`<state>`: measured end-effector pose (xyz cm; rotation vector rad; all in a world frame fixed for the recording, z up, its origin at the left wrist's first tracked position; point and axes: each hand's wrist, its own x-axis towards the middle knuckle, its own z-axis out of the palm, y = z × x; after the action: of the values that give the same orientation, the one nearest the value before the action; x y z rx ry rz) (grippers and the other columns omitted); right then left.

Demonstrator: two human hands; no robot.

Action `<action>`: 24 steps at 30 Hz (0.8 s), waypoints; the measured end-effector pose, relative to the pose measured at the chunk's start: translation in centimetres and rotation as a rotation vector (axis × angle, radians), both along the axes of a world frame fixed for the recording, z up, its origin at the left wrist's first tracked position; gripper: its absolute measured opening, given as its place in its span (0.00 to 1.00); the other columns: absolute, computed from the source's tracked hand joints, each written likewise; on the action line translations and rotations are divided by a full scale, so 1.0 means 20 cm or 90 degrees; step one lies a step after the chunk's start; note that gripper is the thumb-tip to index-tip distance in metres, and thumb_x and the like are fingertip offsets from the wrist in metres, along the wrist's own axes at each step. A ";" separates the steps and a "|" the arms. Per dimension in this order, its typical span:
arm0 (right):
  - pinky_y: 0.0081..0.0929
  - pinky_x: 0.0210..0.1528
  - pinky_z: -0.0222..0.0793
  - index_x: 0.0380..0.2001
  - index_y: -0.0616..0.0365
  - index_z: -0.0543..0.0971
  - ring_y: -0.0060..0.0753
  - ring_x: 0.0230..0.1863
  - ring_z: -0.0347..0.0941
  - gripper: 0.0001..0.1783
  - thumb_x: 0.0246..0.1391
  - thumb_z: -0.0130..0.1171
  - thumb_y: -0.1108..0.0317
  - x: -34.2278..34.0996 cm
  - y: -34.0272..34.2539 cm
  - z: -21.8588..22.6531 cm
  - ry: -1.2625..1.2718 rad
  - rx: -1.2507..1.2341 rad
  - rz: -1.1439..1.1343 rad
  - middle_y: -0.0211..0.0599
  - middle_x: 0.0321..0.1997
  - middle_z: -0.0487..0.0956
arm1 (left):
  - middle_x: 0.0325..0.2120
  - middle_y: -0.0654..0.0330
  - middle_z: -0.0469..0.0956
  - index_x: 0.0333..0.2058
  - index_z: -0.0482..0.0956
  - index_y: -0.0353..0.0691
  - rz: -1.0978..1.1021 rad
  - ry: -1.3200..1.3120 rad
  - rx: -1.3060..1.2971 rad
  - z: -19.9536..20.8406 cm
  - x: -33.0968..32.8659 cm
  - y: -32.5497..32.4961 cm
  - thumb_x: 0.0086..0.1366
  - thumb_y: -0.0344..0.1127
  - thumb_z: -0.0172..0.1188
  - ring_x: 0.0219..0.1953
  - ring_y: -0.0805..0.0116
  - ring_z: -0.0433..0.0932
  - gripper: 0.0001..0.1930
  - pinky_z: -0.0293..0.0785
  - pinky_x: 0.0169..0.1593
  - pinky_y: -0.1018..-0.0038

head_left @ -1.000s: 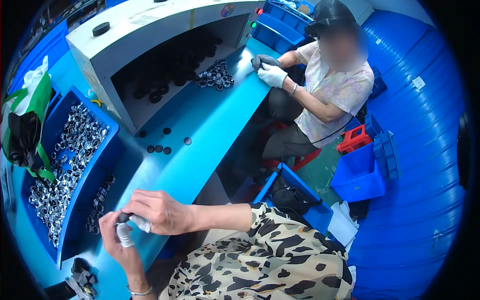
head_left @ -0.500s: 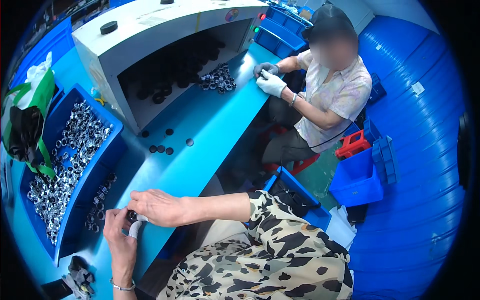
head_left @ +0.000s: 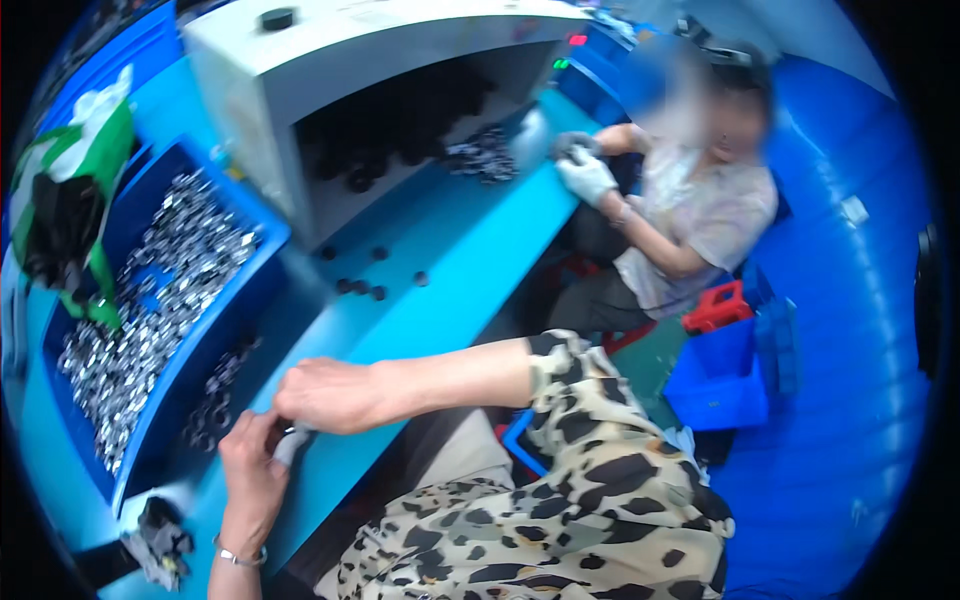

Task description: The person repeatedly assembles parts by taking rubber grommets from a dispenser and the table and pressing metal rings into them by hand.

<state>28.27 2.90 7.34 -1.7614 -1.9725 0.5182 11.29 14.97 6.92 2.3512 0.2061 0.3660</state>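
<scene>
My left hand [head_left: 250, 462] is closed, thumb and fingers pinched together over the blue table's near edge. White wrapping [head_left: 291, 443] covers one of its digits. Bent over from the right, my right hand [head_left: 328, 394] meets it, its fingers curled and pressed to the same spot. A small dark round part sits between the fingertips, mostly hidden and blurred. Beside the hands, several small metal rings [head_left: 212, 408] lie on the table. Farther left stands a blue bin [head_left: 265, 243] filled with shiny rings [head_left: 165, 310].
Several black discs [head_left: 360, 288] lie mid-table. Behind them a white open-fronted box [head_left: 245, 120] holds dark parts, with a pile of metal parts [head_left: 482, 153] alongside. A gloved co-worker [head_left: 680, 200] sits at right. Grey gloves [head_left: 160, 540] and a green-white bag [head_left: 75, 200] are at left.
The whole view has shifted, so the table and bins appear farther right and are blurred. My hands remain pressed together, and the small part between them is now less visible.
</scene>
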 end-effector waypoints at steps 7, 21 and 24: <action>0.51 0.36 0.76 0.39 0.63 0.78 0.60 0.37 0.80 0.11 0.49 0.55 0.77 0.04 -0.05 0.02 0.053 -0.055 0.005 0.53 0.36 0.81 | 0.25 0.53 0.78 0.42 0.83 0.36 -0.056 0.042 -0.097 -0.06 0.01 0.06 0.53 0.25 0.72 0.25 0.59 0.80 0.16 0.76 0.28 0.67; 0.35 0.38 0.77 0.49 0.64 0.79 0.43 0.36 0.81 0.15 0.59 0.62 0.73 0.01 -0.13 0.00 0.170 -0.045 -0.069 0.43 0.39 0.82 | 0.30 0.56 0.75 0.41 0.79 0.35 0.020 -0.083 -0.038 -0.09 -0.01 -0.02 0.52 0.30 0.75 0.25 0.60 0.76 0.18 0.72 0.28 0.66; 0.24 0.43 0.79 0.53 0.61 0.78 0.20 0.41 0.77 0.15 0.67 0.59 0.68 -0.10 -0.28 0.03 0.686 -0.110 -0.240 0.30 0.43 0.82 | 0.39 0.53 0.74 0.44 0.77 0.38 0.034 -0.191 -0.030 -0.03 -0.05 -0.12 0.51 0.26 0.74 0.34 0.59 0.79 0.21 0.76 0.30 0.69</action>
<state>26.24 -2.65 7.93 -1.3936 -0.8499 1.1945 10.33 12.55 6.24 2.2138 0.1331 0.7240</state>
